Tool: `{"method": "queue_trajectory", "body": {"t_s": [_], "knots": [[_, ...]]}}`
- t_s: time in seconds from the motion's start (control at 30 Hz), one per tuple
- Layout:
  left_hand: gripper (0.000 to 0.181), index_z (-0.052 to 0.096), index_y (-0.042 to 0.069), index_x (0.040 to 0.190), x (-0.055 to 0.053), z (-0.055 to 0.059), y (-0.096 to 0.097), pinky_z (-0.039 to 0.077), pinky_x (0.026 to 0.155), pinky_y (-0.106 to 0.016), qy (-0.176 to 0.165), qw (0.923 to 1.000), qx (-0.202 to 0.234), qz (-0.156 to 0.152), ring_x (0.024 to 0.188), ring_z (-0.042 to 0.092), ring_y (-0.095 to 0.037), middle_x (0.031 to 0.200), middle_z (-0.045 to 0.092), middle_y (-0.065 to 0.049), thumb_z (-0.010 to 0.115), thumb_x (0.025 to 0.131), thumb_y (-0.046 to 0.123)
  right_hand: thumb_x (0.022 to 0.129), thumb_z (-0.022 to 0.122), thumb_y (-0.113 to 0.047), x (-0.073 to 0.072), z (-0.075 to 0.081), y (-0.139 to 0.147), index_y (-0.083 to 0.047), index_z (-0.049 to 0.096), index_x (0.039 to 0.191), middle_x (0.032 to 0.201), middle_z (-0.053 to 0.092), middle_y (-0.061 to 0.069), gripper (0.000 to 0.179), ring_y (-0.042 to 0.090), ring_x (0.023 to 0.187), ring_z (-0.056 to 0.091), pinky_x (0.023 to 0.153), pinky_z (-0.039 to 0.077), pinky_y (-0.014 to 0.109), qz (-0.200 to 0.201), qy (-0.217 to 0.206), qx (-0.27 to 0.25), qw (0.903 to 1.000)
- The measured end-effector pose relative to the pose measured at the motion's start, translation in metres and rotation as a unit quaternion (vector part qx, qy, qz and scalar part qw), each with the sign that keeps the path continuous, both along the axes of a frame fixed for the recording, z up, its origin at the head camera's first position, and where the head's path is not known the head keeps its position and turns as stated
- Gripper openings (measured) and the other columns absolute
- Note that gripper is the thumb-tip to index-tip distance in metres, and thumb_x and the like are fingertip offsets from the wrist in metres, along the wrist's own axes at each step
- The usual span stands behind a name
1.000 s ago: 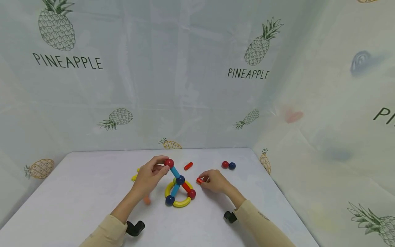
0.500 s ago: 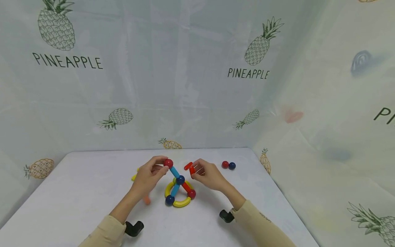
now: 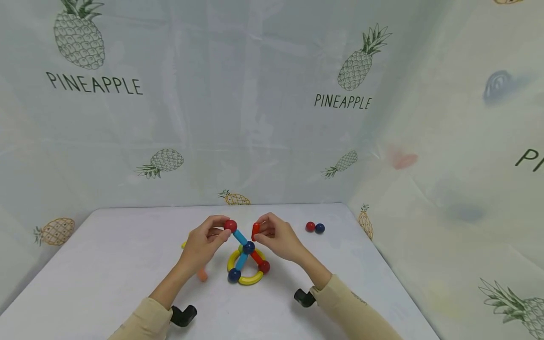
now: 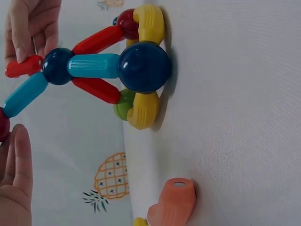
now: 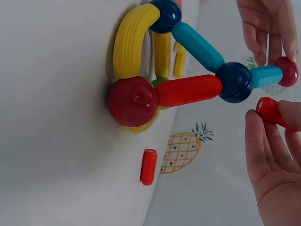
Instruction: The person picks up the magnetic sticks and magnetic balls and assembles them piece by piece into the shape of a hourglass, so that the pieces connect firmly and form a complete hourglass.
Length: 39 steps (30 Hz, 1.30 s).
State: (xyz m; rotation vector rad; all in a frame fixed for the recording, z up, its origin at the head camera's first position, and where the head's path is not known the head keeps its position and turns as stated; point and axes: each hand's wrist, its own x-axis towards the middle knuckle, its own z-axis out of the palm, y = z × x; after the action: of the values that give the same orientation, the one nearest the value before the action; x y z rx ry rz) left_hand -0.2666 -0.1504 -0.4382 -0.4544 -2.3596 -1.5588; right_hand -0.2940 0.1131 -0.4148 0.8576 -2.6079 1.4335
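On the white table stands a magnetic ball-and-rod structure. Curved yellow pieces point(image 3: 250, 279) and balls form its ring base, and straight rods lean up to a dark blue ball point(image 3: 248, 247). From that ball a light blue rod point(image 3: 240, 237) slants up left to a red ball point(image 3: 230, 225). My left hand point(image 3: 201, 243) holds this red ball between thumb and fingers. My right hand point(image 3: 278, 238) pinches a short red rod point(image 5: 270, 111), roughly upright in the head view. In the right wrist view, the rod's near end is close beside the dark blue ball.
A loose red rod point(image 5: 148, 167) lies on the table, hidden behind my right hand in the head view. A red ball point(image 3: 310, 226) and a blue ball point(image 3: 319, 228) sit together at the back right. An orange piece point(image 4: 178, 202) and yellow pieces point(image 5: 179, 61) lie on the left.
My right hand has lifted the red rod from the table and carried it left toward the top of the structure. My left hand stays on the red ball, which has shifted slightly left.
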Motion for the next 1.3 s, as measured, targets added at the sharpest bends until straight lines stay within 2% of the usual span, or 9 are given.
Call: {"method": "queue_trajectory", "body": {"t_s": [0.33,0.53,0.83,1.3], "knots": [[0.042,0.062,0.019,0.14,0.001,-0.0004,-0.0002,0.056,0.088,-0.015,-0.006,1.0,0.001,-0.002,0.106,0.072,-0.019,0.129,0.072,-0.003,0.073,0.102,0.034,0.101,0.075,-0.012,0.0008,-0.0037,-0.0064,-0.014,0.06,0.127,0.11,0.073,0.0,0.031,0.013,0.099,0.072,0.092,0.061,0.028,0.007,-0.025,-0.005,0.9996],[0.042,0.062,0.019,0.14,0.002,-0.0005,-0.0013,0.056,0.087,-0.015,-0.006,1.0,-0.001,-0.001,0.106,0.073,-0.02,0.129,0.072,-0.004,0.073,0.102,0.033,0.1,0.075,-0.011,0.0013,-0.0042,-0.007,-0.014,0.06,0.126,0.109,0.074,-0.001,0.03,0.012,0.099,0.073,0.091,0.061,0.027,0.012,-0.007,0.002,0.9999],[0.043,0.061,0.017,0.142,0.0022,-0.0017,-0.0032,0.056,0.087,-0.015,-0.012,0.9999,-0.009,0.003,0.103,0.073,-0.018,0.127,0.072,-0.005,0.072,0.103,0.033,0.1,0.076,-0.012,0.0003,-0.0055,-0.007,-0.016,0.06,0.125,0.111,0.076,-0.002,0.03,0.008,0.102,0.073,0.092,0.059,0.024,0.044,0.035,0.021,0.9982],[0.041,0.06,0.021,0.141,0.0026,-0.0021,-0.0063,0.059,0.087,-0.019,-0.018,0.9996,-0.022,0.01,0.103,0.073,-0.018,0.125,0.072,-0.004,0.072,0.103,0.032,0.1,0.076,-0.014,0.0012,-0.0041,-0.0072,-0.015,0.06,0.125,0.112,0.075,-0.002,0.03,0.008,0.102,0.072,0.092,0.059,0.023,0.047,0.043,0.03,0.9975]]}}
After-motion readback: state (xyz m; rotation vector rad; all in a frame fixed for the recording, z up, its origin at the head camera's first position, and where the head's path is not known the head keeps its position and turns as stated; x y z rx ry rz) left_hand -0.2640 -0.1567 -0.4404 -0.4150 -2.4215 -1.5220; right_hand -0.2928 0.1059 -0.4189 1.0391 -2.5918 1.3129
